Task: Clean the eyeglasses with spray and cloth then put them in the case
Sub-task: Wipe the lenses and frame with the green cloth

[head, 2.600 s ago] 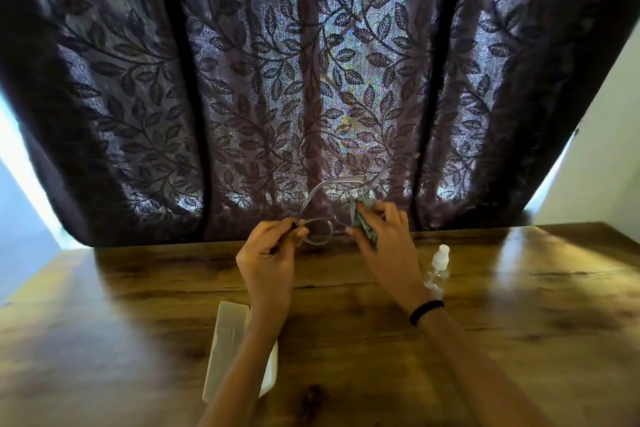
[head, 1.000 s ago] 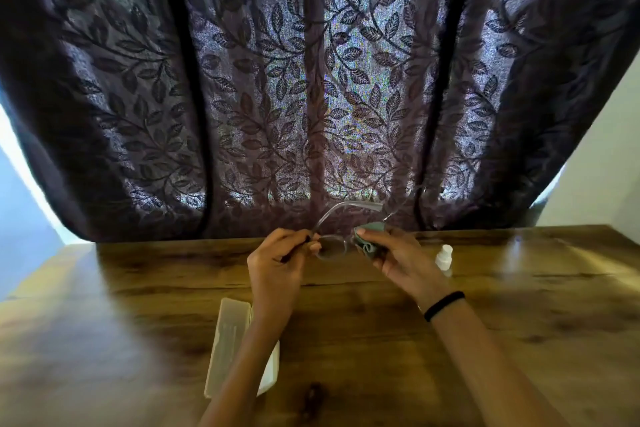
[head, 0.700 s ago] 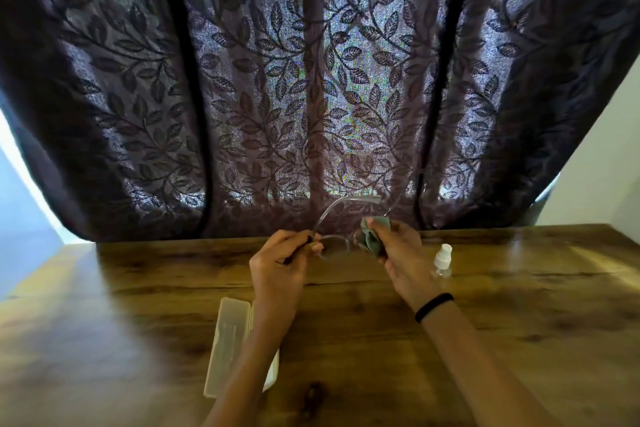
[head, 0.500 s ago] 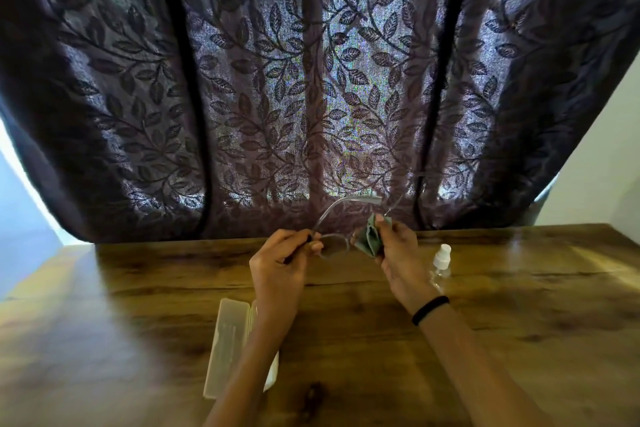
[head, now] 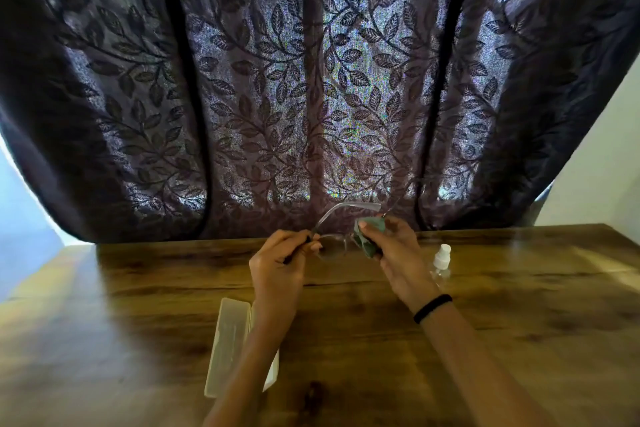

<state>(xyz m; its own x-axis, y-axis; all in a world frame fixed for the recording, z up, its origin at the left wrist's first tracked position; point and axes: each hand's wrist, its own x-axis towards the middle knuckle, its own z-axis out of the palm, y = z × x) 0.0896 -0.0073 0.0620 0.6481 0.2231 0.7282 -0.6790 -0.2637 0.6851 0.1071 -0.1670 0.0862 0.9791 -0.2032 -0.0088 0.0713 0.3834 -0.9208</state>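
Note:
Clear-framed eyeglasses (head: 331, 246) are held up above the far side of the wooden table (head: 346, 322). My left hand (head: 278, 267) pinches the left end of the frame. My right hand (head: 398, 253) presses a folded green cloth (head: 369, 236) around the right lens, which the cloth hides. One temple arm arches upward in front of the curtain. A small clear spray bottle (head: 441, 262) with a white cap stands on the table just right of my right hand. An open pale case (head: 228, 347) lies on the table under my left forearm.
A dark leaf-patterned curtain (head: 311, 80) hangs directly behind the table's far edge. A white wall (head: 606, 166) shows at the right, and bright light comes in at the left edge.
My right hand has kept rubbing the cloth over the right lens, turning at the wrist. The glasses stay held in about the same spot; the view shifted slightly.

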